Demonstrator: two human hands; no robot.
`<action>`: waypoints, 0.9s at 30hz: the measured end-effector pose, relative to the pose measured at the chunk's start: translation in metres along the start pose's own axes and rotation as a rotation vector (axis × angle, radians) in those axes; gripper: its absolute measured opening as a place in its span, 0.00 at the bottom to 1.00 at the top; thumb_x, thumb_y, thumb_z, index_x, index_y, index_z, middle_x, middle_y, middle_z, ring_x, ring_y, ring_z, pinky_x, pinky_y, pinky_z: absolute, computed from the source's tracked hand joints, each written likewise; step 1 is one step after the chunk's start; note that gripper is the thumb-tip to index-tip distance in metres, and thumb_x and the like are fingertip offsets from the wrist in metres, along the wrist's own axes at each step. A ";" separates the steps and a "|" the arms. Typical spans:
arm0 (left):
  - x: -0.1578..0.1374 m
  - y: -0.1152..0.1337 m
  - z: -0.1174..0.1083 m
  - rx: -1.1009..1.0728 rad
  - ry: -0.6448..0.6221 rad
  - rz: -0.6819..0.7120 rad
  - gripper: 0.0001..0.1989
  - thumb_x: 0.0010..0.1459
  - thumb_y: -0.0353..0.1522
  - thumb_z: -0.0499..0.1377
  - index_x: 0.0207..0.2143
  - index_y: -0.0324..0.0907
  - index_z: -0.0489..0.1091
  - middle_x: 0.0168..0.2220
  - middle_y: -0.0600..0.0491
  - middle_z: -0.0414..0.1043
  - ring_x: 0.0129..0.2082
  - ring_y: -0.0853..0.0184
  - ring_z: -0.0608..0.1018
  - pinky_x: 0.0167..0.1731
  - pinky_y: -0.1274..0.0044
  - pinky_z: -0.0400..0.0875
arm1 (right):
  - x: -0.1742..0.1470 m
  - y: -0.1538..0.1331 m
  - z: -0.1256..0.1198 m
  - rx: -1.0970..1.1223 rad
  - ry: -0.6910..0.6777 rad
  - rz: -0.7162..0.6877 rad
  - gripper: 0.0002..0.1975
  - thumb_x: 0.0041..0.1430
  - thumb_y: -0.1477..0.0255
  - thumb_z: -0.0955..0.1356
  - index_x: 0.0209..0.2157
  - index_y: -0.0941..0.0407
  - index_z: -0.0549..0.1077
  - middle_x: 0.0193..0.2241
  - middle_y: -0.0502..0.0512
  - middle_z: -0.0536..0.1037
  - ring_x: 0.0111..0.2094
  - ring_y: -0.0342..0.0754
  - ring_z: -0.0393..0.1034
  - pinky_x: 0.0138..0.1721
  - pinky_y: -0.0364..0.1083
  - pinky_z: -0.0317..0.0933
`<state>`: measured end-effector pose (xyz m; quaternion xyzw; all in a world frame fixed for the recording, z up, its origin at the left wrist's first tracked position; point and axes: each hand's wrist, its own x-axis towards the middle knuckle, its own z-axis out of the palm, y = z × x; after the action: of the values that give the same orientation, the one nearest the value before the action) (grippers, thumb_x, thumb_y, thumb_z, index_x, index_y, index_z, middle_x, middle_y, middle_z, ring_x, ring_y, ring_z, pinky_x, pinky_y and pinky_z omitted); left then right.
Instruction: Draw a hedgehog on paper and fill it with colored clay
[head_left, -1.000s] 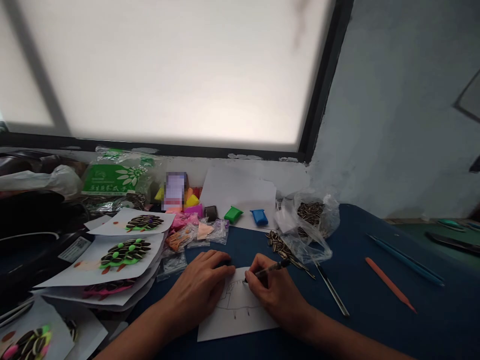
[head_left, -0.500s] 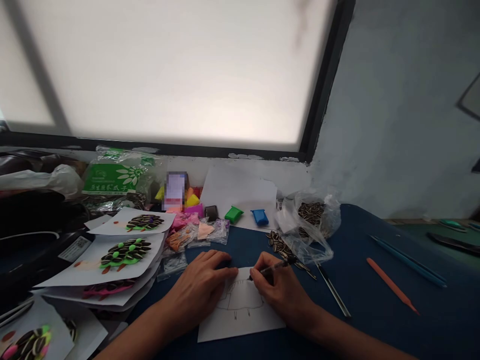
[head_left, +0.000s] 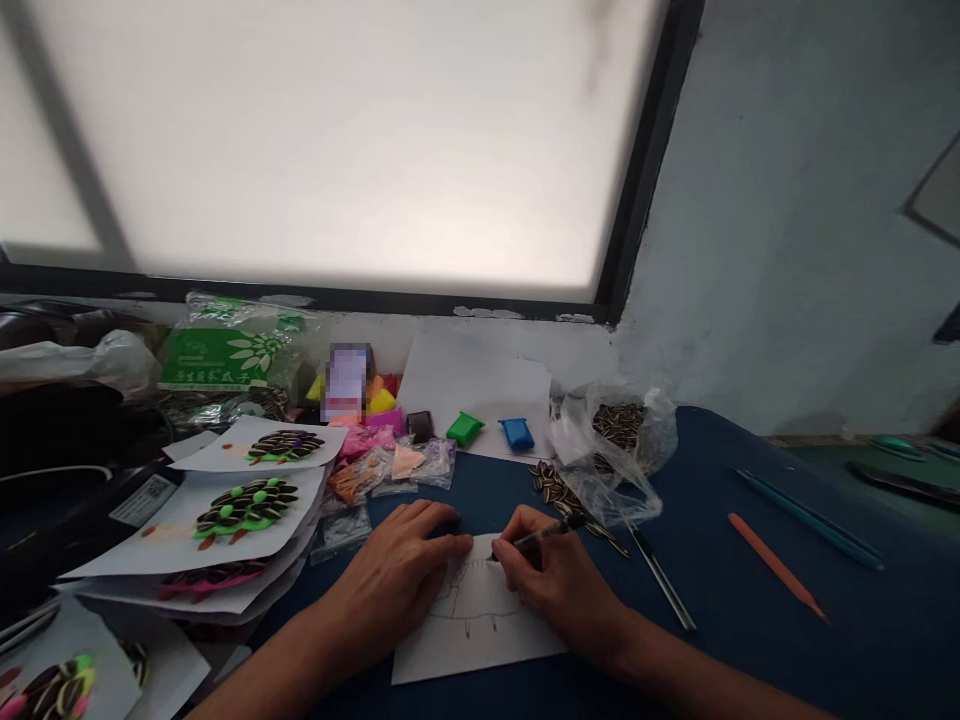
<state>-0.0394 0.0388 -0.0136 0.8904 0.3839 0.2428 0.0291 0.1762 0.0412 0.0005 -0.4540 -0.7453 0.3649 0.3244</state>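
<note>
A white sheet of paper (head_left: 465,655) with a thin line drawing on it lies on the blue table in front of me. My left hand (head_left: 409,570) rests flat on its left part, fingers stretched toward the top edge. A dark pen (head_left: 551,530) is pinched in my right hand (head_left: 544,570), its tip down at the upper part of the drawing. The right hand covers the drawing's right side. Beyond the pen, loose striped sunflower seeds (head_left: 551,485) lie by a clear plastic bag (head_left: 622,425) of more seeds.
Stacked hedgehog pictures with seed spines (head_left: 247,508) stand at left. Behind my hands are small clay bags (head_left: 360,475), a green packet (head_left: 465,430) and a blue packet (head_left: 517,433). A silver pen (head_left: 664,580), an orange tool (head_left: 776,565) and a blue tool (head_left: 810,520) lie at right.
My right hand and pen tip have shifted slightly left along the drawing's upper line. My left hand stays on the paper. The whole view has moved a little.
</note>
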 end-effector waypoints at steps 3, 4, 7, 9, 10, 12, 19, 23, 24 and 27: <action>0.000 0.001 0.000 -0.003 -0.002 -0.005 0.20 0.64 0.22 0.49 0.49 0.45 0.76 0.49 0.44 0.73 0.46 0.55 0.75 0.43 0.63 0.72 | 0.000 -0.001 0.000 -0.010 -0.001 0.004 0.09 0.64 0.69 0.64 0.29 0.55 0.65 0.20 0.47 0.71 0.22 0.44 0.67 0.25 0.42 0.57; 0.000 0.001 0.000 -0.003 0.001 -0.004 0.20 0.64 0.22 0.49 0.49 0.45 0.76 0.49 0.44 0.73 0.46 0.54 0.75 0.43 0.63 0.72 | 0.000 -0.001 0.000 -0.019 -0.003 0.008 0.09 0.64 0.69 0.64 0.28 0.54 0.65 0.20 0.47 0.71 0.22 0.44 0.67 0.25 0.42 0.57; 0.000 0.001 -0.002 -0.001 -0.009 -0.002 0.21 0.64 0.22 0.49 0.49 0.45 0.76 0.49 0.43 0.73 0.46 0.53 0.75 0.43 0.62 0.73 | -0.001 -0.002 0.000 -0.038 -0.007 0.006 0.09 0.64 0.70 0.64 0.28 0.54 0.65 0.20 0.47 0.71 0.22 0.44 0.66 0.24 0.42 0.56; 0.001 0.001 -0.003 0.002 -0.025 0.000 0.20 0.64 0.22 0.49 0.49 0.44 0.76 0.49 0.43 0.73 0.46 0.52 0.75 0.42 0.61 0.73 | -0.001 -0.001 0.000 -0.061 -0.002 -0.001 0.09 0.64 0.69 0.63 0.29 0.54 0.64 0.20 0.47 0.69 0.22 0.44 0.65 0.23 0.42 0.55; 0.001 0.001 -0.004 0.004 -0.029 0.000 0.20 0.64 0.21 0.50 0.49 0.44 0.77 0.49 0.43 0.74 0.46 0.52 0.76 0.42 0.61 0.73 | -0.001 -0.001 0.000 -0.074 0.004 -0.002 0.09 0.64 0.69 0.63 0.28 0.54 0.64 0.20 0.47 0.68 0.22 0.44 0.64 0.23 0.42 0.54; 0.002 0.001 -0.004 0.008 -0.027 0.001 0.20 0.64 0.21 0.50 0.49 0.44 0.77 0.49 0.43 0.74 0.46 0.52 0.76 0.42 0.61 0.74 | -0.001 0.000 0.001 -0.088 0.011 0.002 0.09 0.64 0.69 0.63 0.28 0.54 0.64 0.20 0.46 0.67 0.21 0.43 0.62 0.22 0.42 0.53; 0.001 0.001 -0.004 -0.005 -0.035 -0.002 0.20 0.64 0.21 0.49 0.50 0.43 0.76 0.50 0.42 0.73 0.47 0.52 0.75 0.43 0.59 0.73 | 0.000 0.002 0.001 -0.060 -0.002 -0.003 0.09 0.64 0.69 0.63 0.28 0.54 0.63 0.19 0.46 0.66 0.22 0.43 0.63 0.23 0.42 0.52; 0.001 0.002 -0.005 -0.003 -0.044 -0.011 0.20 0.65 0.22 0.49 0.50 0.43 0.76 0.50 0.42 0.73 0.47 0.52 0.75 0.43 0.59 0.74 | -0.001 0.002 0.001 -0.056 0.005 -0.013 0.10 0.63 0.69 0.63 0.27 0.54 0.62 0.19 0.45 0.64 0.21 0.42 0.60 0.22 0.42 0.50; 0.001 0.002 -0.005 -0.001 -0.045 -0.010 0.20 0.65 0.22 0.49 0.50 0.43 0.76 0.50 0.42 0.73 0.47 0.52 0.75 0.43 0.60 0.74 | -0.001 0.002 0.001 -0.051 0.004 -0.014 0.10 0.63 0.69 0.63 0.27 0.54 0.62 0.19 0.45 0.64 0.20 0.42 0.59 0.22 0.42 0.50; 0.001 0.001 -0.004 0.009 -0.037 0.001 0.20 0.64 0.22 0.49 0.50 0.43 0.76 0.49 0.42 0.73 0.46 0.52 0.76 0.42 0.60 0.74 | -0.001 0.002 0.001 -0.027 0.018 -0.016 0.10 0.63 0.68 0.63 0.27 0.54 0.62 0.18 0.44 0.63 0.20 0.42 0.58 0.22 0.42 0.50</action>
<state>-0.0400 0.0383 -0.0090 0.8952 0.3837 0.2245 0.0323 0.1764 0.0403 -0.0017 -0.4558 -0.7508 0.3482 0.3278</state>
